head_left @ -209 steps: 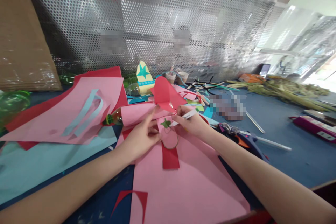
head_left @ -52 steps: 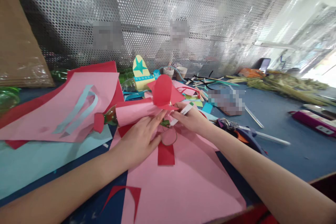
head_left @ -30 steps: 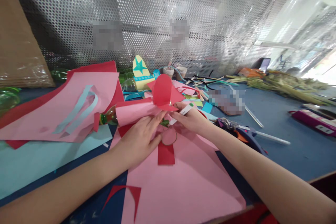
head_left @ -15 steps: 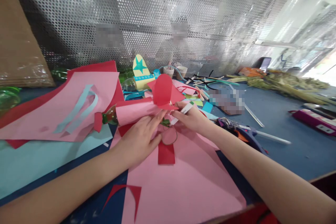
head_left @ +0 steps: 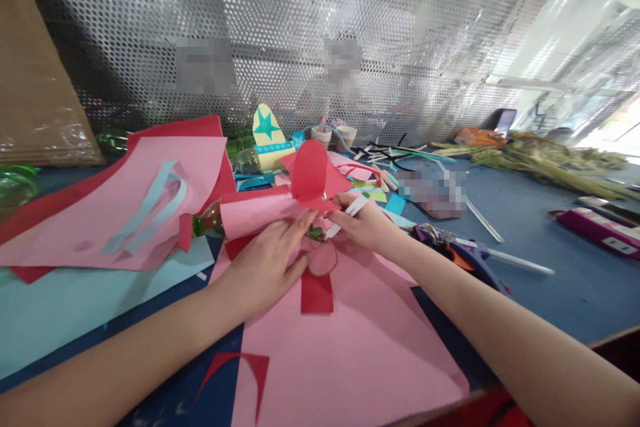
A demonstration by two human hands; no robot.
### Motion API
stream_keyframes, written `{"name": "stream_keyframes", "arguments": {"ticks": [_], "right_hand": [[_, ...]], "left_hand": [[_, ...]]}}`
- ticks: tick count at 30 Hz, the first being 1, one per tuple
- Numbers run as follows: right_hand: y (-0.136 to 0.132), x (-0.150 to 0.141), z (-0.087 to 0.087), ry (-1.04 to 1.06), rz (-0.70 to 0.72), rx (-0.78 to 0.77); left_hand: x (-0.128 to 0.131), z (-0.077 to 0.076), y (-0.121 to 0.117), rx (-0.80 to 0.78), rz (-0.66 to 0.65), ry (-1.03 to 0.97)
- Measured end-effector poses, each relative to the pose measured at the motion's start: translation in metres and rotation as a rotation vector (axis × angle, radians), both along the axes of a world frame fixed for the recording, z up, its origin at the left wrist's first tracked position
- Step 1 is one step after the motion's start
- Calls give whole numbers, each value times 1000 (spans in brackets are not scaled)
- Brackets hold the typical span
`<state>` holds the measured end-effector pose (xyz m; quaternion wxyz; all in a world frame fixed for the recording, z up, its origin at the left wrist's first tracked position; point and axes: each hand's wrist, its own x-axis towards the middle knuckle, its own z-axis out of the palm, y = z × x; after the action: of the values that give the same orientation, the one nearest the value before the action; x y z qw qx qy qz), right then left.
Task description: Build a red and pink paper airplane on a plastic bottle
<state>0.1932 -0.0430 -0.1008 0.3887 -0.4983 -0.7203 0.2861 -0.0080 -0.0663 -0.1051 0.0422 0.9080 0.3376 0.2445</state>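
A plastic bottle [head_left: 213,219] wrapped in pink paper [head_left: 257,210] lies on its side, red paper at its neck end. Rounded red paper [head_left: 310,170] stands up at its other end. My left hand [head_left: 273,257] rests flat in front of the bottle, fingers stretched towards the red paper's base and thumb apart. Closed around a slim white pen [head_left: 357,205] with a green end, my right hand [head_left: 367,221] is beside that base. Under both hands lies a large pink sheet [head_left: 350,353] bearing a red paper rectangle [head_left: 317,293] and a thin dark loop [head_left: 336,261].
A glue gun [head_left: 470,257] lies right of my right forearm. Pink and red sheets [head_left: 195,167] with pale blue strips [head_left: 150,207] are at left. Behind stand a yellow paper-covered bottle [head_left: 273,157] and small pots [head_left: 345,138]. Dried leaves [head_left: 545,160] lie far right.
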Motion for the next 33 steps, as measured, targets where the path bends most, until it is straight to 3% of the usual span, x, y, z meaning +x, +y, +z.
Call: {"name": "stream_keyframes", "arguments": {"ticks": [33], "right_hand": [[1,0,-1,19,-46,-3]], "left_hand": [[-1,-1,-1,5,9,7]]}}
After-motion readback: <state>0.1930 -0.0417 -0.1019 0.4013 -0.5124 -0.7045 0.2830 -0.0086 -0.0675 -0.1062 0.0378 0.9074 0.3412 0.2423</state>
